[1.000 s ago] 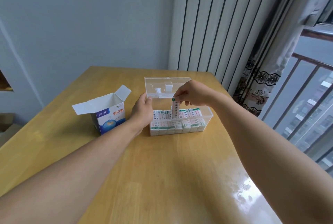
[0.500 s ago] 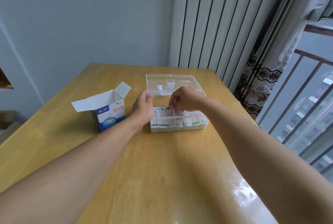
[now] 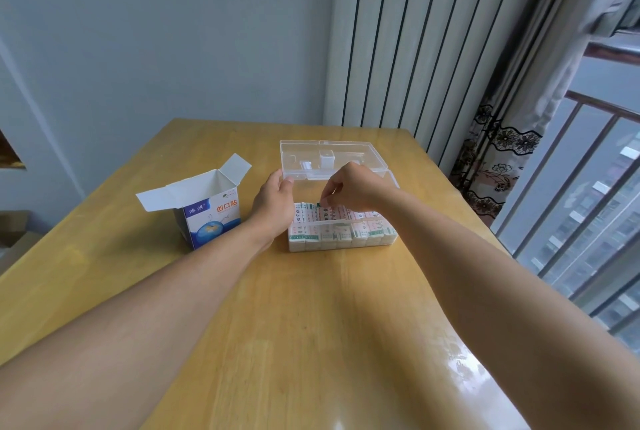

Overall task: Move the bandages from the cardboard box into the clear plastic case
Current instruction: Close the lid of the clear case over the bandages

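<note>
Inside clear plastic case (image 3: 343, 235): bandages (image 3: 341, 222) packed; right hand (image 3: 349, 189) pinches one bandage above; left hand (image 3: 273, 203) relaxed against case's left end.

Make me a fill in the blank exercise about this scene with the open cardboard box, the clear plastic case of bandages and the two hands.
1. The clear plastic case has its lid ____.
2. The blue and white cardboard box stands to the ____ of the case.
3. The right hand pinches a white wrapped bandage over the ____.
4. The left hand rests against the case's ____ end.

Missing words: open; left; case; left
</note>
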The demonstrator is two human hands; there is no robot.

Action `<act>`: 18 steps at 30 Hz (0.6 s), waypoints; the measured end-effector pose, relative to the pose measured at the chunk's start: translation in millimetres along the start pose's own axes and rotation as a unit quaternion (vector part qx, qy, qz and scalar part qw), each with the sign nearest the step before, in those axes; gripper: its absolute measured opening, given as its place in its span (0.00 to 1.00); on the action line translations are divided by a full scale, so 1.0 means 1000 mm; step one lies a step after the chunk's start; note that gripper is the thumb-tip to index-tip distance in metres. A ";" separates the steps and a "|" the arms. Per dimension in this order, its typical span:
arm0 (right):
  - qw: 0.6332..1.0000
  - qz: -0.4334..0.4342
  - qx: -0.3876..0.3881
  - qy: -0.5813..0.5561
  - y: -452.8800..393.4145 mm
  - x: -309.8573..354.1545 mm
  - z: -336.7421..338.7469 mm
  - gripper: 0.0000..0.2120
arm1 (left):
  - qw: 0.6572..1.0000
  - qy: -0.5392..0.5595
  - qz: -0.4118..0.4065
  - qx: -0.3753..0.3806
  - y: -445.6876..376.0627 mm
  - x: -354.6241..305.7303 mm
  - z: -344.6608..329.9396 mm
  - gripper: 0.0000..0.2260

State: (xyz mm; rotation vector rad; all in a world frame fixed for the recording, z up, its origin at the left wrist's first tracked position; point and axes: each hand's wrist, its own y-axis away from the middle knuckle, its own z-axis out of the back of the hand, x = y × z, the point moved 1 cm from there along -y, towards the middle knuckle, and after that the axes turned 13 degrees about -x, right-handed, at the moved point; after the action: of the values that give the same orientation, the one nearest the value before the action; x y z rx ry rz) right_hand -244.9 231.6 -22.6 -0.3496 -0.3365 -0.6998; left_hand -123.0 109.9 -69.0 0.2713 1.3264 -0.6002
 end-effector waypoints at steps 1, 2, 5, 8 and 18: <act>1.000 -0.003 -0.002 0.000 0.000 0.000 -0.001 0.02 | 1.000 0.001 -0.001 0.000 0.000 0.000 0.000 0.18; 1.000 -0.004 -0.004 0.000 0.001 0.000 -0.001 0.03 | 1.000 0.002 -0.002 0.001 0.000 0.000 0.000 0.18; 1.000 -0.005 -0.013 0.006 0.002 0.001 0.000 0.06 | 1.000 0.001 -0.001 0.004 -0.001 0.001 0.001 0.18; 0.998 -0.003 -0.031 0.063 0.001 -0.003 0.005 0.07 | 1.000 -0.004 -0.002 0.005 -0.002 0.002 0.001 0.18; 0.991 -0.028 0.052 0.124 0.000 -0.012 0.008 0.12 | 1.000 -0.003 -0.002 0.010 -0.003 0.003 0.000 0.18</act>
State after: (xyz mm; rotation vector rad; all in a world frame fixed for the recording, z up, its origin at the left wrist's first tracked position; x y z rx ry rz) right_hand -255.2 241.6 -20.2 -0.1515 -0.1465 -0.7681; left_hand -124.1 106.8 -71.5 0.2829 1.3158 -0.6183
